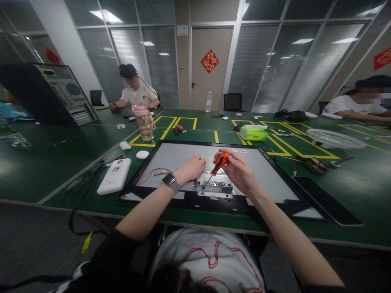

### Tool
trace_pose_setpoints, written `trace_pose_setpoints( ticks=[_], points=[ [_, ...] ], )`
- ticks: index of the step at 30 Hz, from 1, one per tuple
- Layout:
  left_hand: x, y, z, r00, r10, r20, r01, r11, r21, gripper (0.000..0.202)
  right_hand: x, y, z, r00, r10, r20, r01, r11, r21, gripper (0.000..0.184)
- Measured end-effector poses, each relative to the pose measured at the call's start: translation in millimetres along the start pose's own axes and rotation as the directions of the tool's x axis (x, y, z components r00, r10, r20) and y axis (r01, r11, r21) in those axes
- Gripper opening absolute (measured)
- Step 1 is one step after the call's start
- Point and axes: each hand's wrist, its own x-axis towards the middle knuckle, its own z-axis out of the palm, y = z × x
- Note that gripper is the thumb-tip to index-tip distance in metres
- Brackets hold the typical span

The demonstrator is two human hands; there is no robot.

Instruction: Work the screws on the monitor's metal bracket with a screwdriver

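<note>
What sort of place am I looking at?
Likely a shared office workroom: glass partitions, a long green table marked with yellow lines, and the right hand holding a screwdriver.

A: Path to the metal bracket [217,189]?
B: Between the forearms [152,211], over the panel [273,185]. Screwdriver [222,160] and right hand [236,169] block above, left hand [192,167] blocks left.
A: Further right?
B: Panel passable, then black slab [328,201].
</note>
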Motion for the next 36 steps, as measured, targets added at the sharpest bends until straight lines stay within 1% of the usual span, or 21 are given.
trace_pose_setpoints(
  ticks=[4, 12, 15, 21, 24, 30, 36],
  points=[
    [0.6, -0.8, 1.0, 1.0, 0.0, -0.008, 0.0, 1.0, 0.0, 0.032, -0.9, 0.7, 2.7, 1.0, -0.007, 0.0, 0.007, 1.0, 0.024, 0.03],
    [0.3, 0.7, -0.8, 1.0, 0.008, 0.002, -0.008, 1.0, 0.021, 0.034, -0.3, 7.0, -2.1, 0.999, 0.023, -0.04, -0.017, 0.988, 0.151, 0.02],
    [-0.5, 1.6, -2.3, 1.0, -0.002, 0.001, 0.002, 1.0, 0.016, 0.034, -0.6, 4.5, 0.0, 0.998, 0.053, -0.032, -0.047, 0.985, 0.168, 0.023],
    [-0.3, 2.1, -2.0, 1.0, -0.024, -0.003, 0.025, 1.0, 0.002, 0.033, -0.4, -0.6, 5.1, 0.999, 0.053, 0.0, -0.052, 0.978, 0.204, 0.026],
    [-0.9, 2.3, -2.8, 1.0, -0.029, -0.001, 0.029, 1.0, -0.012, 0.033, -0.4, 0.4, 4.4, 0.999, 0.053, 0.002, -0.052, 0.976, 0.21, 0.026],
    [-1.6, 3.2, -5.4, 1.0, -0.015, 0.008, 0.015, 1.0, -0.009, 0.033, -1.0, 2.1, 1.9, 1.0, 0.021, -0.013, -0.018, 0.981, 0.194, 0.019],
    [0.8, -0.6, 2.2, 1.0, -0.019, -0.009, 0.019, 0.999, -0.029, 0.032, -0.9, -2.9, 5.8, 0.999, 0.028, 0.017, -0.03, 0.988, 0.149, 0.03]
  ],
)
